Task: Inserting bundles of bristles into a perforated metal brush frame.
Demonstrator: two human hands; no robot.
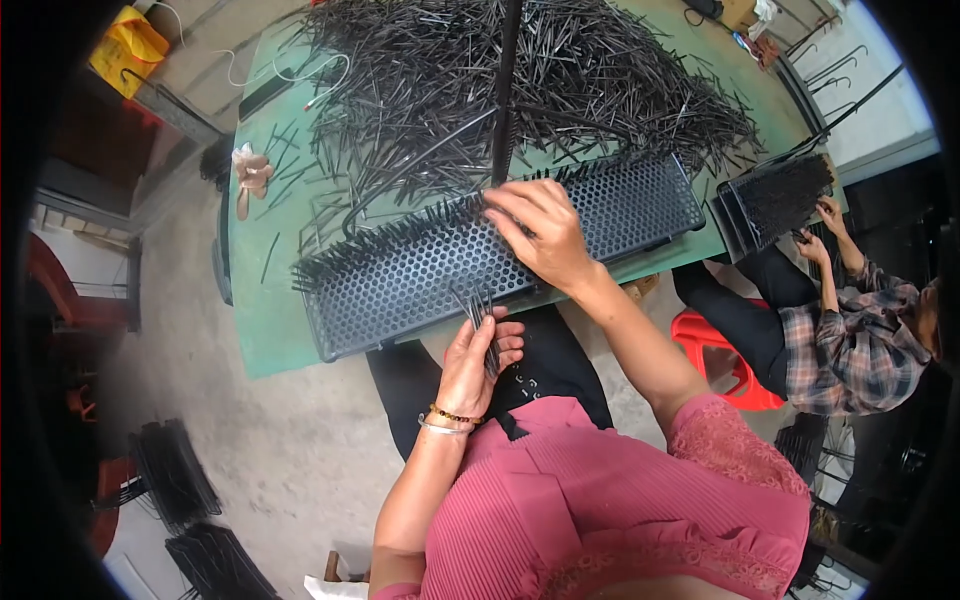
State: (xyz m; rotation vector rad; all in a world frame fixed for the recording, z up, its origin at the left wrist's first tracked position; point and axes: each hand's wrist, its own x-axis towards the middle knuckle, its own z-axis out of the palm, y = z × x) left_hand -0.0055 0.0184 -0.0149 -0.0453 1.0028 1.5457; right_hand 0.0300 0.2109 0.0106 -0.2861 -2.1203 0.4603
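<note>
Grey concrete floor (290, 440) spreads around a green-topped desk (270, 345) bearing a big heap of thin black sticks (420, 100). Before me, a long black perforated panel (400, 290) lies aslant at the desk's near edge, a bristling dark row of upright sticks (385, 240) along its far side. My left hand (465, 365) grasps a small bundle of slim dark sticks (491, 358) by the panel's near edge; my right hand (548, 235) reaches over it, fingertips at the row, and I cannot tell whether they pinch one.

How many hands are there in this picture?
4. The left hand holds black sticks; the right hand is over the holed rack. At far right, a co-worker's upper hand and lower hand are at another rack.
</note>
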